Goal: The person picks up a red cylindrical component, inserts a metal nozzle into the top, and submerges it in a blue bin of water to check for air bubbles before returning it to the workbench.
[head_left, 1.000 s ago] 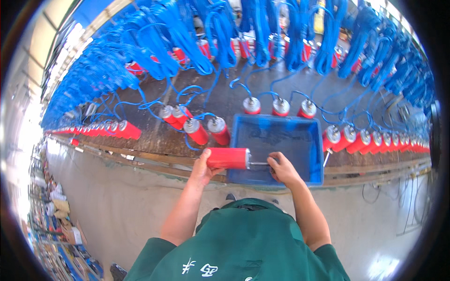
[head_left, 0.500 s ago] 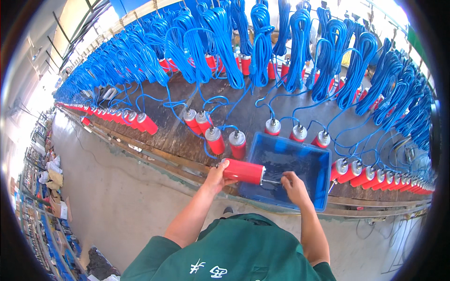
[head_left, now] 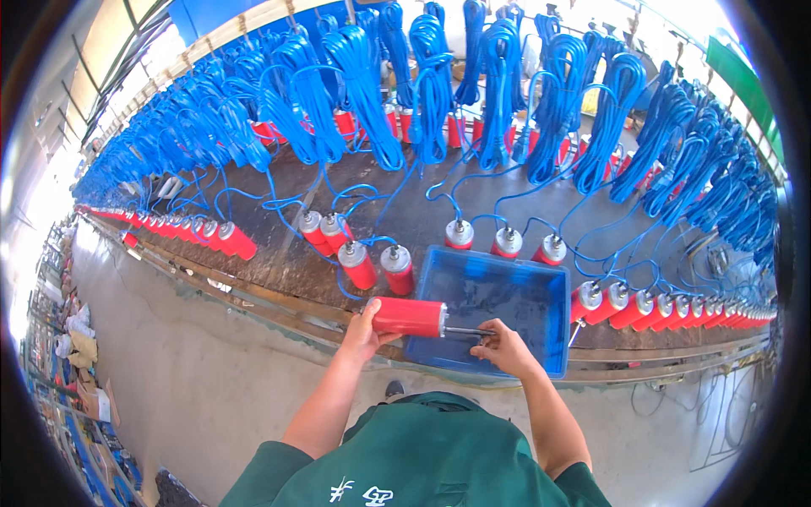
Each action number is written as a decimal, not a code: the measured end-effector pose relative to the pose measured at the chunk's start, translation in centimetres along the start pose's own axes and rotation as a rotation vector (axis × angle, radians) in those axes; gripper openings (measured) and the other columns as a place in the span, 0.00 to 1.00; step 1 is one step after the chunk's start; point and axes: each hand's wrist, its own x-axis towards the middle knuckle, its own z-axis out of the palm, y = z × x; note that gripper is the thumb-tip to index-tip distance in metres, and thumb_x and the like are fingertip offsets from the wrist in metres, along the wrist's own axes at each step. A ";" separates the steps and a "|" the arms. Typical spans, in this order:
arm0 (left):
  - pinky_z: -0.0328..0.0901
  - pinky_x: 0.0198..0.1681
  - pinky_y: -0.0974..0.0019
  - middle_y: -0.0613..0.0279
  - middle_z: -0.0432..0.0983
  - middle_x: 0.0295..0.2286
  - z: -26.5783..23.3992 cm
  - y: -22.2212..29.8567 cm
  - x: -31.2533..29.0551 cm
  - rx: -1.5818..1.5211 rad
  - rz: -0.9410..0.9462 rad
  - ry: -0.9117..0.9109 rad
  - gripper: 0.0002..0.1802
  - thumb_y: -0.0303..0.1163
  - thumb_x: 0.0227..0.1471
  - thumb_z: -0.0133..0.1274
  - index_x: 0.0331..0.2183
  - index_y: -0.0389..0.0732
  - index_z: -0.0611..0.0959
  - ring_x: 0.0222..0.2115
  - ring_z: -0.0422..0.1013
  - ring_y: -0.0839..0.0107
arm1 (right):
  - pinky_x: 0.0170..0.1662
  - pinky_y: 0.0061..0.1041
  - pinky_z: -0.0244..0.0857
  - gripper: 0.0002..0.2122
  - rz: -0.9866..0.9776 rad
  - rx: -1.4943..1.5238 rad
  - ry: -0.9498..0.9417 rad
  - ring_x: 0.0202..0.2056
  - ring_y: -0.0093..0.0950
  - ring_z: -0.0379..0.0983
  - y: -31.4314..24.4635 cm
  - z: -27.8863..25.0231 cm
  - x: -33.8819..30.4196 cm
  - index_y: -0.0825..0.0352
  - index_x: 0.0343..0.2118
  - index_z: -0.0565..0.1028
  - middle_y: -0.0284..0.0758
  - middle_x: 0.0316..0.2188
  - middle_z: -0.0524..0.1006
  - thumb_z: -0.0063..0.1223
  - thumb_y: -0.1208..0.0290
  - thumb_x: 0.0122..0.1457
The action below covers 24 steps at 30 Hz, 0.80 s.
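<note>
My left hand (head_left: 361, 332) is wrapped round the left end of a red cylinder (head_left: 409, 317), which looks like a motor or pump body and lies level. A thin metal rod (head_left: 463, 330) runs out of its right end. My right hand (head_left: 507, 348) pinches the far end of that rod. Whether the rod is a tool or part of the cylinder, I cannot tell. Below both hands, a blue plastic tray (head_left: 557, 325) sits at the bench's front edge, overlapped by the cylinder's right end.
More red cylinders with metal caps (head_left: 397, 264) stand behind the tray, and a row (head_left: 629, 313) runs along the bench edge. Blue cables link them to hanging blue cable coils (head_left: 431, 93). The dark bench (head_left: 279, 203) has a wooden front rail. Boxes and goods lie at far left.
The view has shifted, so bench and tray appear further left. My right hand has closed in a little toward the cylinder along the rod. My left hand keeps its grip.
</note>
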 end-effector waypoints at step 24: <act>0.79 0.52 0.47 0.49 0.82 0.51 0.7 0.1 -0.1 0.089 0.077 0.026 0.34 0.59 0.67 0.53 0.57 0.38 0.77 0.50 0.82 0.53 | 0.27 0.25 0.67 0.20 0.236 0.284 -0.070 0.27 0.22 0.76 -1.6 -0.5 0.4 0.71 0.52 0.77 0.36 0.27 0.81 0.63 0.57 0.70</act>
